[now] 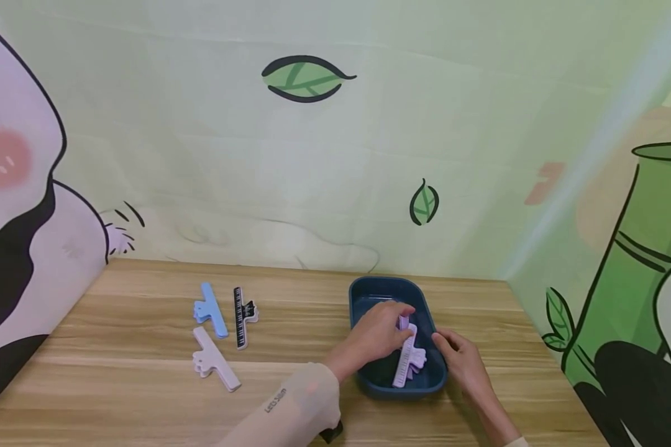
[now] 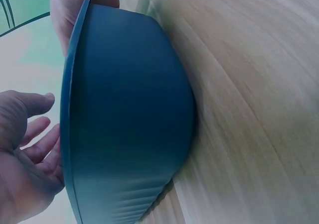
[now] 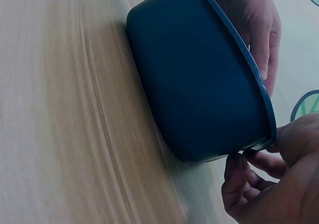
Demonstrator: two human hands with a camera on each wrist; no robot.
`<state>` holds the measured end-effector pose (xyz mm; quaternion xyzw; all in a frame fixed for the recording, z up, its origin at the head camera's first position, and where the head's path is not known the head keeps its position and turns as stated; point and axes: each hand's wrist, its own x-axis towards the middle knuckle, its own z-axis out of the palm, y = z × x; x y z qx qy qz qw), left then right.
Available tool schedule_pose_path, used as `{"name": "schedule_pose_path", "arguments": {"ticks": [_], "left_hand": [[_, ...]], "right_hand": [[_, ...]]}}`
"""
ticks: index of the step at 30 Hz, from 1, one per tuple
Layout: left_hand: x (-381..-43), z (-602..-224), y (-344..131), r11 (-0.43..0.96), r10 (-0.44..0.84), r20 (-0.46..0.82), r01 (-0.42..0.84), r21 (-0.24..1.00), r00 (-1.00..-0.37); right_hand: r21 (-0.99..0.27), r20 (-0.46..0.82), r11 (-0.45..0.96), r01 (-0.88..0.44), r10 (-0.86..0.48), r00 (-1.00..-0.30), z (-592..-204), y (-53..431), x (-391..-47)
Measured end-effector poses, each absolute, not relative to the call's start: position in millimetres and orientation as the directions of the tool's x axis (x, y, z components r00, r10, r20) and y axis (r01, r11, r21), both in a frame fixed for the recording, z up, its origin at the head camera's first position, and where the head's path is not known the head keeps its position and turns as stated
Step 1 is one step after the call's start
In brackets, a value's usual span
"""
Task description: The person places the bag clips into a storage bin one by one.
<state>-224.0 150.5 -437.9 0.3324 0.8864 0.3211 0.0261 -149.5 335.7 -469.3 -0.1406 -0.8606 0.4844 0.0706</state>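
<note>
My left hand (image 1: 376, 331) reaches over the dark blue bin (image 1: 388, 392), with thumb and fingers spread apart around the upper end of lilac clips (image 1: 407, 359) inside. In the left wrist view the left hand (image 2: 22, 154) has its thumb raised away from the fingers, whose tips pass behind the rim. My right hand (image 1: 465, 366) pinches the bin's right rim. The right wrist view shows that right hand (image 3: 279, 176) with its thumb at the rim and fingers curled beneath it. Lower parts of the clips overlap one another on the bin floor.
On the wooden table (image 1: 145, 397) to the left lie a blue clip (image 1: 215, 311), a black clip with a ruler-like pattern (image 1: 240, 320) and a whitish clip (image 1: 215, 360). A wall cloth printed with leaves (image 1: 304, 79) hangs close behind the bin.
</note>
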Motion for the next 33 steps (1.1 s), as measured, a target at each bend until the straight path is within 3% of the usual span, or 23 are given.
{"name": "schedule_pose_path", "arguments": {"ticks": [33], "left_hand": [[-233, -439, 80, 0.432, 0.481, 0.259, 0.484, 0.761, -0.838]], "right_hand": [[-0.839, -0.004, 0.514, 0.176, 0.318, -0.948, -468, 334, -150]]}}
